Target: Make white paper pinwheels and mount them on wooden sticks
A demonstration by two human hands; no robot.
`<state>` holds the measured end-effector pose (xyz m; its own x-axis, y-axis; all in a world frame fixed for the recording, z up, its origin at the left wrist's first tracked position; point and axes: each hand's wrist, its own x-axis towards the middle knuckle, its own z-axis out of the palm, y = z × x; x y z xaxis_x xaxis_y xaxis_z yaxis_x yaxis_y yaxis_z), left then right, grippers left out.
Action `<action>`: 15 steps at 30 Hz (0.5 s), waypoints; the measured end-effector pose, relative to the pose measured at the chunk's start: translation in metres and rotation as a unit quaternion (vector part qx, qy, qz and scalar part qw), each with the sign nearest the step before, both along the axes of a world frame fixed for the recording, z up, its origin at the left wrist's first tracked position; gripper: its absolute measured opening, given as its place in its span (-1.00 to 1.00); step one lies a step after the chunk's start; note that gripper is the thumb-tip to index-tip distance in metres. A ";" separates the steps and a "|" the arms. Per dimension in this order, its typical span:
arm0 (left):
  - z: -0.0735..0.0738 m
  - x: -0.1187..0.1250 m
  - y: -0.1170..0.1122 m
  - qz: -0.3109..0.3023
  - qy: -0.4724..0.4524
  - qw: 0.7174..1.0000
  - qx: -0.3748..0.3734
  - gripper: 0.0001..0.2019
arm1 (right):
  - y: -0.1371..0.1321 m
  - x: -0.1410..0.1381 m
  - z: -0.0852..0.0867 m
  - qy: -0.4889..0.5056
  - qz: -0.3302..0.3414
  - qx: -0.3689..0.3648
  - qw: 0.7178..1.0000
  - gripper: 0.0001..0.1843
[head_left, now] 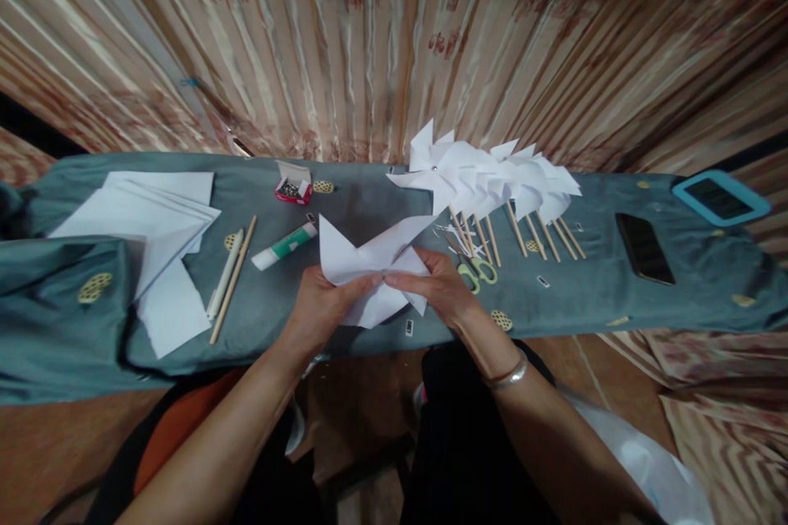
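Observation:
A white paper pinwheel [385, 250] is held up over the front of the table, its folded blades spreading outward. My left hand [329, 295] grips it from the left, thumb pressed near the centre. From the right, my right hand [440, 283] pinches the same pinwheel, and both thumbs meet at its middle. The fingers behind the paper are hidden. A glue stick [284, 246] lies just left of the pinwheel. Green-handled scissors [477, 272] rest beside my right hand, near thin paper scraps.
Finished pinwheels on sticks [492, 176] lie overlapped at the back right. A small red box of pins [294, 184] stands behind the glue stick. White paper sheets [166, 230], a pen [226, 275] and a wooden stick [234, 279] lie left. A phone [644, 248] and a blue-framed tablet [720, 197] lie right.

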<state>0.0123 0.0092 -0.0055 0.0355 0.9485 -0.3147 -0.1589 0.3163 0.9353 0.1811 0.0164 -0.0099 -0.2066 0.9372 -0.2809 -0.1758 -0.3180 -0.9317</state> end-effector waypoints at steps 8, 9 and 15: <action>0.002 0.001 0.001 0.009 0.021 1.000 -0.002 -0.70 | -0.001 0.000 0.002 0.005 -0.003 0.006 1.000 -0.68; 0.002 0.001 0.001 0.010 0.022 1.000 -0.002 -0.70 | -0.001 0.000 0.002 0.004 -0.004 0.008 1.000 -0.67; 0.006 0.000 0.002 0.003 0.035 0.999 0.000 -0.68 | -0.001 0.000 0.001 0.008 0.000 0.006 1.000 -0.70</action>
